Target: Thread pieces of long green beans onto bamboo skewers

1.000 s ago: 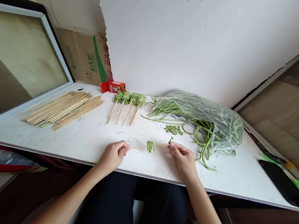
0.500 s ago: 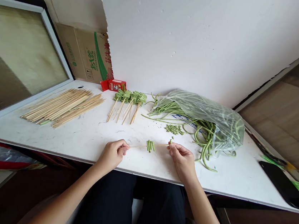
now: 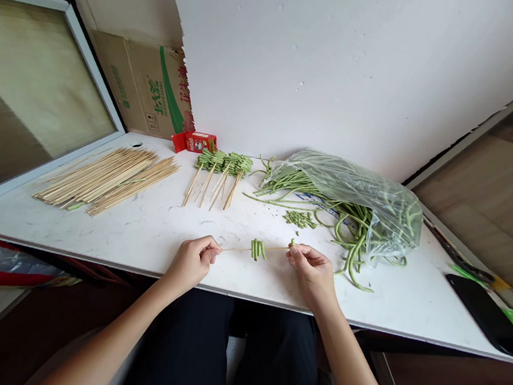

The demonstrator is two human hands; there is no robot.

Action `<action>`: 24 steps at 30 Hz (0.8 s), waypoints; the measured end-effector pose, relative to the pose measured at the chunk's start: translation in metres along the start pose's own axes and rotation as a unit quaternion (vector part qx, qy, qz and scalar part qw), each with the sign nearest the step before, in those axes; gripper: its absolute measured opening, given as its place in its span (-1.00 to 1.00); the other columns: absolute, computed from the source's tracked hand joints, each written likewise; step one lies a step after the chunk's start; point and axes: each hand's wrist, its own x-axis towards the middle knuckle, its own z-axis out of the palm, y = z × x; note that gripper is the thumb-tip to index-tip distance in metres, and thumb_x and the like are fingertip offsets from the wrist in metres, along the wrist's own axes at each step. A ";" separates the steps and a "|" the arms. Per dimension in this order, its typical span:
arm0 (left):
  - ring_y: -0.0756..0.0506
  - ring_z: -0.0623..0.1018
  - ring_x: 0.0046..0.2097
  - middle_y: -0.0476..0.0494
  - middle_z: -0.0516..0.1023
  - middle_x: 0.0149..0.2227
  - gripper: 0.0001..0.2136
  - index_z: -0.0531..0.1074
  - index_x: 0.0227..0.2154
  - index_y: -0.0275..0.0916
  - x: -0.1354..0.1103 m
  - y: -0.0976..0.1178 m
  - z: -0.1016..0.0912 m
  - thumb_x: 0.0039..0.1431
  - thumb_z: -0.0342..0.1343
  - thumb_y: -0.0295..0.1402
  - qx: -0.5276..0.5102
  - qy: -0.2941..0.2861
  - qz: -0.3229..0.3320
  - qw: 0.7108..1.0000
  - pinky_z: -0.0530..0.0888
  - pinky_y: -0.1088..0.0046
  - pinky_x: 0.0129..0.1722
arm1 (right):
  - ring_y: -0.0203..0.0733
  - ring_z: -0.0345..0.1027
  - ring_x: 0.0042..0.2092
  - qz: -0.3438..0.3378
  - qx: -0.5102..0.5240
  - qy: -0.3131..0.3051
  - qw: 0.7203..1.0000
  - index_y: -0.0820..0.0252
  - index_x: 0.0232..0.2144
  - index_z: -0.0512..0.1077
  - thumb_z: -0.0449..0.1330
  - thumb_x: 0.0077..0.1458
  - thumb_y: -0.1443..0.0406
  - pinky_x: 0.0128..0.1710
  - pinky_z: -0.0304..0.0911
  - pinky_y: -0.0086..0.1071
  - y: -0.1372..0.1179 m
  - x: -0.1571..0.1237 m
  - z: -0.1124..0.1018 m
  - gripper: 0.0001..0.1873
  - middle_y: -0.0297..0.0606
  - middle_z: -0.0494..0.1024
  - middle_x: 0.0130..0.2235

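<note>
My left hand (image 3: 194,259) is closed around one end of a thin wooden skewer (image 3: 236,249). Several short pieces of green bean (image 3: 258,249) are threaded side by side across the skewer's middle. At the other end, my right hand (image 3: 314,274) pinches one more bean piece (image 3: 292,242) at the skewer's tip; whether the tip has pierced it I cannot tell. A small pile of cut bean pieces (image 3: 300,219) lies just beyond my right hand, with a stray piece near it.
Finished bean skewers (image 3: 225,164) lie at the back by a red box (image 3: 201,142). Loose skewers (image 3: 105,178) are spread at the left. Long beans (image 3: 357,228) spill from a clear plastic bag (image 3: 355,178). A black phone (image 3: 490,315) and scissors (image 3: 474,270) lie at the right.
Almost nothing differs: the view has tilted slightly, and both hands keep their hold on the skewer and the bean piece.
</note>
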 end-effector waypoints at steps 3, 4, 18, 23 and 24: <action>0.01 0.46 -0.46 0.03 0.49 -0.52 -0.81 0.46 -0.44 -0.21 0.000 0.000 0.000 0.30 0.05 -0.45 -0.002 0.000 0.001 1.000 0.35 0.52 -0.39 | -0.12 0.44 -0.24 -0.005 -0.011 -0.002 1.000 0.09 -0.50 0.61 0.48 0.10 0.03 -0.11 0.31 -0.25 -0.002 0.000 0.000 -0.68 -0.23 0.62 -0.35; 0.02 0.45 -0.46 0.03 0.49 -0.52 -0.81 0.46 -0.44 -0.21 0.000 -0.001 0.000 0.30 0.05 -0.45 -0.002 0.000 0.002 1.000 0.35 0.52 -0.39 | -0.12 0.45 -0.23 -0.008 -0.018 -0.003 1.000 0.09 -0.51 0.61 0.48 0.10 0.03 -0.09 0.31 -0.25 -0.003 0.000 0.000 -0.67 -0.23 0.63 -0.35; 0.02 0.48 -0.43 0.03 0.50 -0.50 -0.81 0.46 -0.42 -0.21 -0.002 0.003 0.001 0.28 0.02 -0.52 -0.011 -0.021 0.021 1.000 0.38 0.54 -0.37 | -0.07 0.48 -0.23 -0.014 -0.039 -0.059 0.997 0.09 -0.38 0.69 0.50 0.03 0.00 -0.24 0.36 -0.24 -0.016 -0.015 0.032 -0.69 -0.16 0.65 -0.27; 0.01 0.51 -0.42 0.01 0.52 -0.49 -0.82 0.48 -0.40 -0.21 -0.002 0.001 0.001 0.30 0.03 -0.49 -0.019 -0.030 0.024 0.999 0.39 0.54 -0.38 | -0.17 0.39 -0.33 0.007 -0.022 -0.069 0.997 0.11 -0.41 0.66 0.51 0.00 -0.03 -0.30 0.28 -0.28 -0.016 -0.019 0.040 -0.65 -0.21 0.60 -0.34; 0.00 0.51 -0.42 0.01 0.52 -0.49 -0.82 0.48 -0.40 -0.21 -0.002 0.002 0.001 0.30 0.04 -0.49 -0.019 -0.028 0.025 0.999 0.39 0.54 -0.39 | -0.17 0.39 -0.33 0.022 -0.019 -0.066 0.997 0.11 -0.40 0.66 0.50 0.00 -0.05 -0.29 0.28 -0.28 -0.016 -0.020 0.041 -0.63 -0.21 0.61 -0.34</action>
